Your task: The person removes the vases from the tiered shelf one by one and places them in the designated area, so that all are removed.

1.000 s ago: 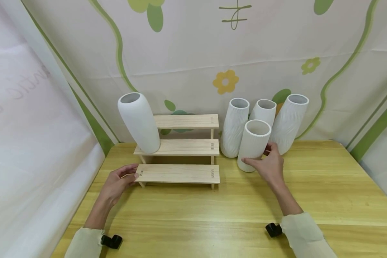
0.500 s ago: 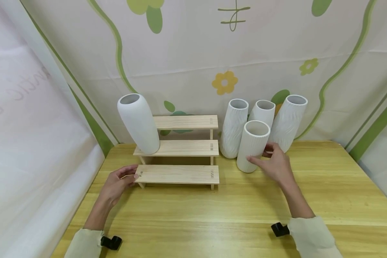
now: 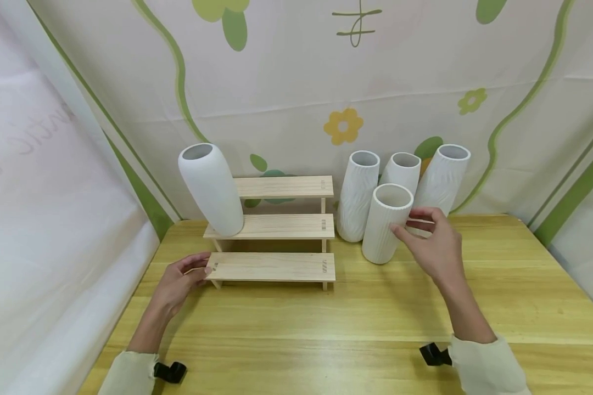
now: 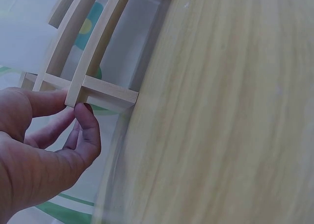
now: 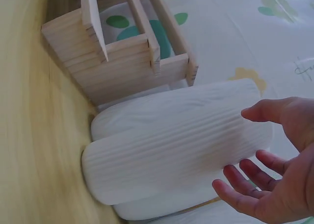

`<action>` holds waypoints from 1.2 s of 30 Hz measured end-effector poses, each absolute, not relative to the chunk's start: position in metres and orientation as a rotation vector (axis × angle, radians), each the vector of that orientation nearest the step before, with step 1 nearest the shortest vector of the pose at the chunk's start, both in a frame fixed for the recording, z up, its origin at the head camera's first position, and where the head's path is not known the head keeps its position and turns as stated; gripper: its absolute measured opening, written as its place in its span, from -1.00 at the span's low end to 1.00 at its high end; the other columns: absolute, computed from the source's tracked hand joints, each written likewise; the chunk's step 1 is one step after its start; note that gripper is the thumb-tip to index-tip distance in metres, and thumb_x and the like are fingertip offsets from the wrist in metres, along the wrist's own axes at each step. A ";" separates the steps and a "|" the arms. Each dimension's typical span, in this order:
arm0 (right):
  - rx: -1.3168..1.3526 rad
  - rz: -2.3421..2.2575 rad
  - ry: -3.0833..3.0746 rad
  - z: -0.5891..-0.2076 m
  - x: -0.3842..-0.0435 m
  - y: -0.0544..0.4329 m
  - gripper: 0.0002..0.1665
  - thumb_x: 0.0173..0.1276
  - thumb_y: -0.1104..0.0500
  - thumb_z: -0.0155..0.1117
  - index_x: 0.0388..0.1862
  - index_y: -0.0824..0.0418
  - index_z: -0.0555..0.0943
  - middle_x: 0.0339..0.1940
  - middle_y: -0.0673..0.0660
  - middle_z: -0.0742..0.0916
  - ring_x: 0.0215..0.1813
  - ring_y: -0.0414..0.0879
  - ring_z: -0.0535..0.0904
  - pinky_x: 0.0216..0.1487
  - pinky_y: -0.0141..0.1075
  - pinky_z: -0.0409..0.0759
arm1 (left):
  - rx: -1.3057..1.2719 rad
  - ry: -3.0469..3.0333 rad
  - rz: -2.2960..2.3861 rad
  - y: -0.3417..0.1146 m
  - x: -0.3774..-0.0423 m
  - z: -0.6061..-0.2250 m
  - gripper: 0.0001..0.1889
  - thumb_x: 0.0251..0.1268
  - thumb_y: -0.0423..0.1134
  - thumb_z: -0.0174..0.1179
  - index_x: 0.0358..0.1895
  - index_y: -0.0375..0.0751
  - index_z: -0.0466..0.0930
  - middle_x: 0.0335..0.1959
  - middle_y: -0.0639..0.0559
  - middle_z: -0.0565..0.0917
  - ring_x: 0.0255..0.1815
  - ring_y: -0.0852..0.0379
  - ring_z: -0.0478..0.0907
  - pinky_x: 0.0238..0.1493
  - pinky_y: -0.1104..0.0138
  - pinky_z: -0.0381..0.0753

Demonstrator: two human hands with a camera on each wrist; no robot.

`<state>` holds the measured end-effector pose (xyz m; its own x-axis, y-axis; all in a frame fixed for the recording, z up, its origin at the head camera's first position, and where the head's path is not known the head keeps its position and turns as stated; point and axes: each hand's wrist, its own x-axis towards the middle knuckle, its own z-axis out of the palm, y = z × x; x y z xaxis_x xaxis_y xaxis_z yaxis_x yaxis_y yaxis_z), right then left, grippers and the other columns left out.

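A three-tier wooden display stand (image 3: 277, 267) is on the table, and my left hand (image 3: 176, 285) pinches the left end of its lowest board between thumb and fingers, as the left wrist view confirms. On the middle tier's left end stands a smooth white vase (image 3: 211, 189). My right hand (image 3: 436, 244) is at the right side of a ribbed white vase (image 3: 387, 225), its thumb and fingers spread loosely around the upper part without curling tight. In the right wrist view the thumb tip (image 5: 250, 113) lies over the ribbed vase (image 5: 171, 153); whether it touches cannot be told.
Close behind the ribbed vase stand a textured white vase (image 3: 358, 197), another white vase (image 3: 401, 169) partly hidden, and a tilted-looking textured vase (image 3: 443, 178). A patterned cloth (image 3: 286, 82) hangs behind the wooden table (image 3: 296, 340).
My right hand has loosened from the ribbed vase and moved up and to the right along it. The vase stays in place. My left hand keeps its hold on the stand.
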<state>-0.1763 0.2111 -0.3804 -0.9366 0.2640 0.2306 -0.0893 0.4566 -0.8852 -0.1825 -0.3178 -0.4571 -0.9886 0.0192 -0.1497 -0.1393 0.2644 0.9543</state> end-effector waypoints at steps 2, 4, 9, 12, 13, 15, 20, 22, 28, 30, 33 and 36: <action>-0.149 1.484 -2.335 -0.377 -0.174 0.208 -0.35 0.38 0.07 0.60 0.31 0.33 0.56 0.21 0.15 0.69 0.09 -0.35 0.67 -0.04 -0.65 0.67 | -0.115 2.391 1.829 -0.318 -0.182 -0.457 -0.42 0.62 -0.26 0.25 0.57 -0.36 0.39 0.24 -0.01 0.55 0.03 0.32 0.62 0.08 0.42 0.75; -0.144 1.495 -2.292 -0.374 -0.172 0.205 -0.38 0.37 0.11 0.60 0.28 0.32 0.58 0.16 0.06 0.70 0.07 -0.39 0.67 -0.03 -0.65 0.67 | -0.114 2.393 1.831 -0.319 -0.182 -0.458 -0.42 0.62 -0.26 0.25 0.57 -0.36 0.39 0.24 -0.01 0.55 0.03 0.32 0.63 0.08 0.42 0.75; -0.104 1.547 -2.175 -0.365 -0.165 0.193 -0.47 0.34 0.25 0.60 0.22 0.31 0.61 0.05 -0.09 0.71 0.07 -0.35 0.71 0.00 -0.63 0.68 | -0.118 2.393 1.828 -0.319 -0.182 -0.458 -0.42 0.62 -0.26 0.25 0.58 -0.35 0.39 0.26 -0.04 0.55 0.04 0.31 0.62 0.09 0.41 0.75; -0.038 1.581 -2.134 -0.359 -0.160 0.185 -0.49 0.33 0.32 0.58 0.22 0.33 0.62 0.05 -0.04 0.72 0.08 -0.29 0.73 0.03 -0.59 0.70 | -0.120 2.394 1.827 -0.319 -0.183 -0.458 -0.42 0.62 -0.25 0.26 0.57 -0.34 0.40 0.27 -0.05 0.55 0.04 0.32 0.62 0.09 0.41 0.75; -0.013 1.587 -2.133 -0.358 -0.159 0.183 -0.49 0.33 0.34 0.57 0.22 0.34 0.62 0.06 -0.01 0.72 0.09 -0.28 0.73 0.05 -0.58 0.71 | -0.118 2.394 1.829 -0.318 -0.183 -0.458 -0.42 0.62 -0.25 0.26 0.57 -0.34 0.40 0.28 -0.06 0.55 0.04 0.31 0.63 0.09 0.41 0.76; 0.028 1.599 -2.137 -0.356 -0.157 0.178 -0.47 0.33 0.35 0.57 0.24 0.35 0.61 0.08 0.03 0.72 0.11 -0.24 0.73 0.07 -0.56 0.71 | -0.113 2.391 1.834 -0.318 -0.183 -0.458 -0.42 0.62 -0.25 0.26 0.57 -0.35 0.40 0.28 -0.07 0.55 0.04 0.31 0.63 0.09 0.40 0.76; 0.093 1.646 -2.147 -0.356 -0.157 0.165 -0.39 0.34 0.37 0.55 0.32 0.38 0.53 0.13 0.08 0.70 0.14 -0.20 0.73 0.08 -0.53 0.73 | -0.105 2.383 1.840 -0.317 -0.183 -0.459 -0.43 0.63 -0.25 0.25 0.57 -0.35 0.39 0.28 -0.08 0.54 0.05 0.31 0.63 0.10 0.39 0.76; 0.112 1.672 -2.151 -0.356 -0.159 0.160 -0.36 0.35 0.37 0.54 0.35 0.37 0.51 0.16 0.11 0.70 0.14 -0.21 0.73 0.10 -0.50 0.74 | -0.105 2.382 1.837 -0.317 -0.182 -0.460 -0.43 0.63 -0.25 0.25 0.57 -0.35 0.39 0.28 -0.08 0.53 0.05 0.31 0.63 0.10 0.40 0.76; 0.183 1.706 -2.198 -0.354 -0.167 0.141 -0.32 0.37 0.32 0.54 0.41 0.35 0.49 0.25 0.25 0.68 0.20 -0.15 0.71 0.15 -0.46 0.73 | -0.104 2.378 1.836 -0.318 -0.182 -0.459 -0.42 0.63 -0.24 0.25 0.58 -0.34 0.38 0.32 -0.12 0.51 0.07 0.31 0.62 0.11 0.41 0.75; 0.207 1.703 -2.218 -0.353 -0.170 0.134 -0.31 0.37 0.31 0.54 0.42 0.35 0.48 0.27 0.28 0.68 0.24 -0.05 0.71 0.16 -0.45 0.73 | -0.105 2.378 1.835 -0.318 -0.182 -0.459 -0.42 0.63 -0.24 0.25 0.58 -0.34 0.38 0.33 -0.12 0.50 0.07 0.31 0.62 0.11 0.41 0.75; 0.241 1.683 -2.254 -0.352 -0.176 0.126 -0.26 0.36 0.28 0.56 0.46 0.33 0.47 0.31 0.29 0.67 0.30 0.08 0.69 0.20 -0.36 0.75 | -0.105 2.380 1.835 -0.318 -0.182 -0.459 -0.42 0.63 -0.24 0.25 0.58 -0.34 0.38 0.32 -0.12 0.50 0.06 0.30 0.62 0.11 0.41 0.75; 0.270 1.669 -2.276 -0.353 -0.182 0.118 -0.23 0.36 0.25 0.57 0.49 0.30 0.47 0.33 0.25 0.67 0.35 0.12 0.68 0.26 -0.16 0.76 | -0.104 2.384 1.841 -0.319 -0.182 -0.459 -0.42 0.63 -0.25 0.25 0.57 -0.36 0.39 0.28 -0.08 0.52 0.04 0.30 0.63 0.09 0.40 0.76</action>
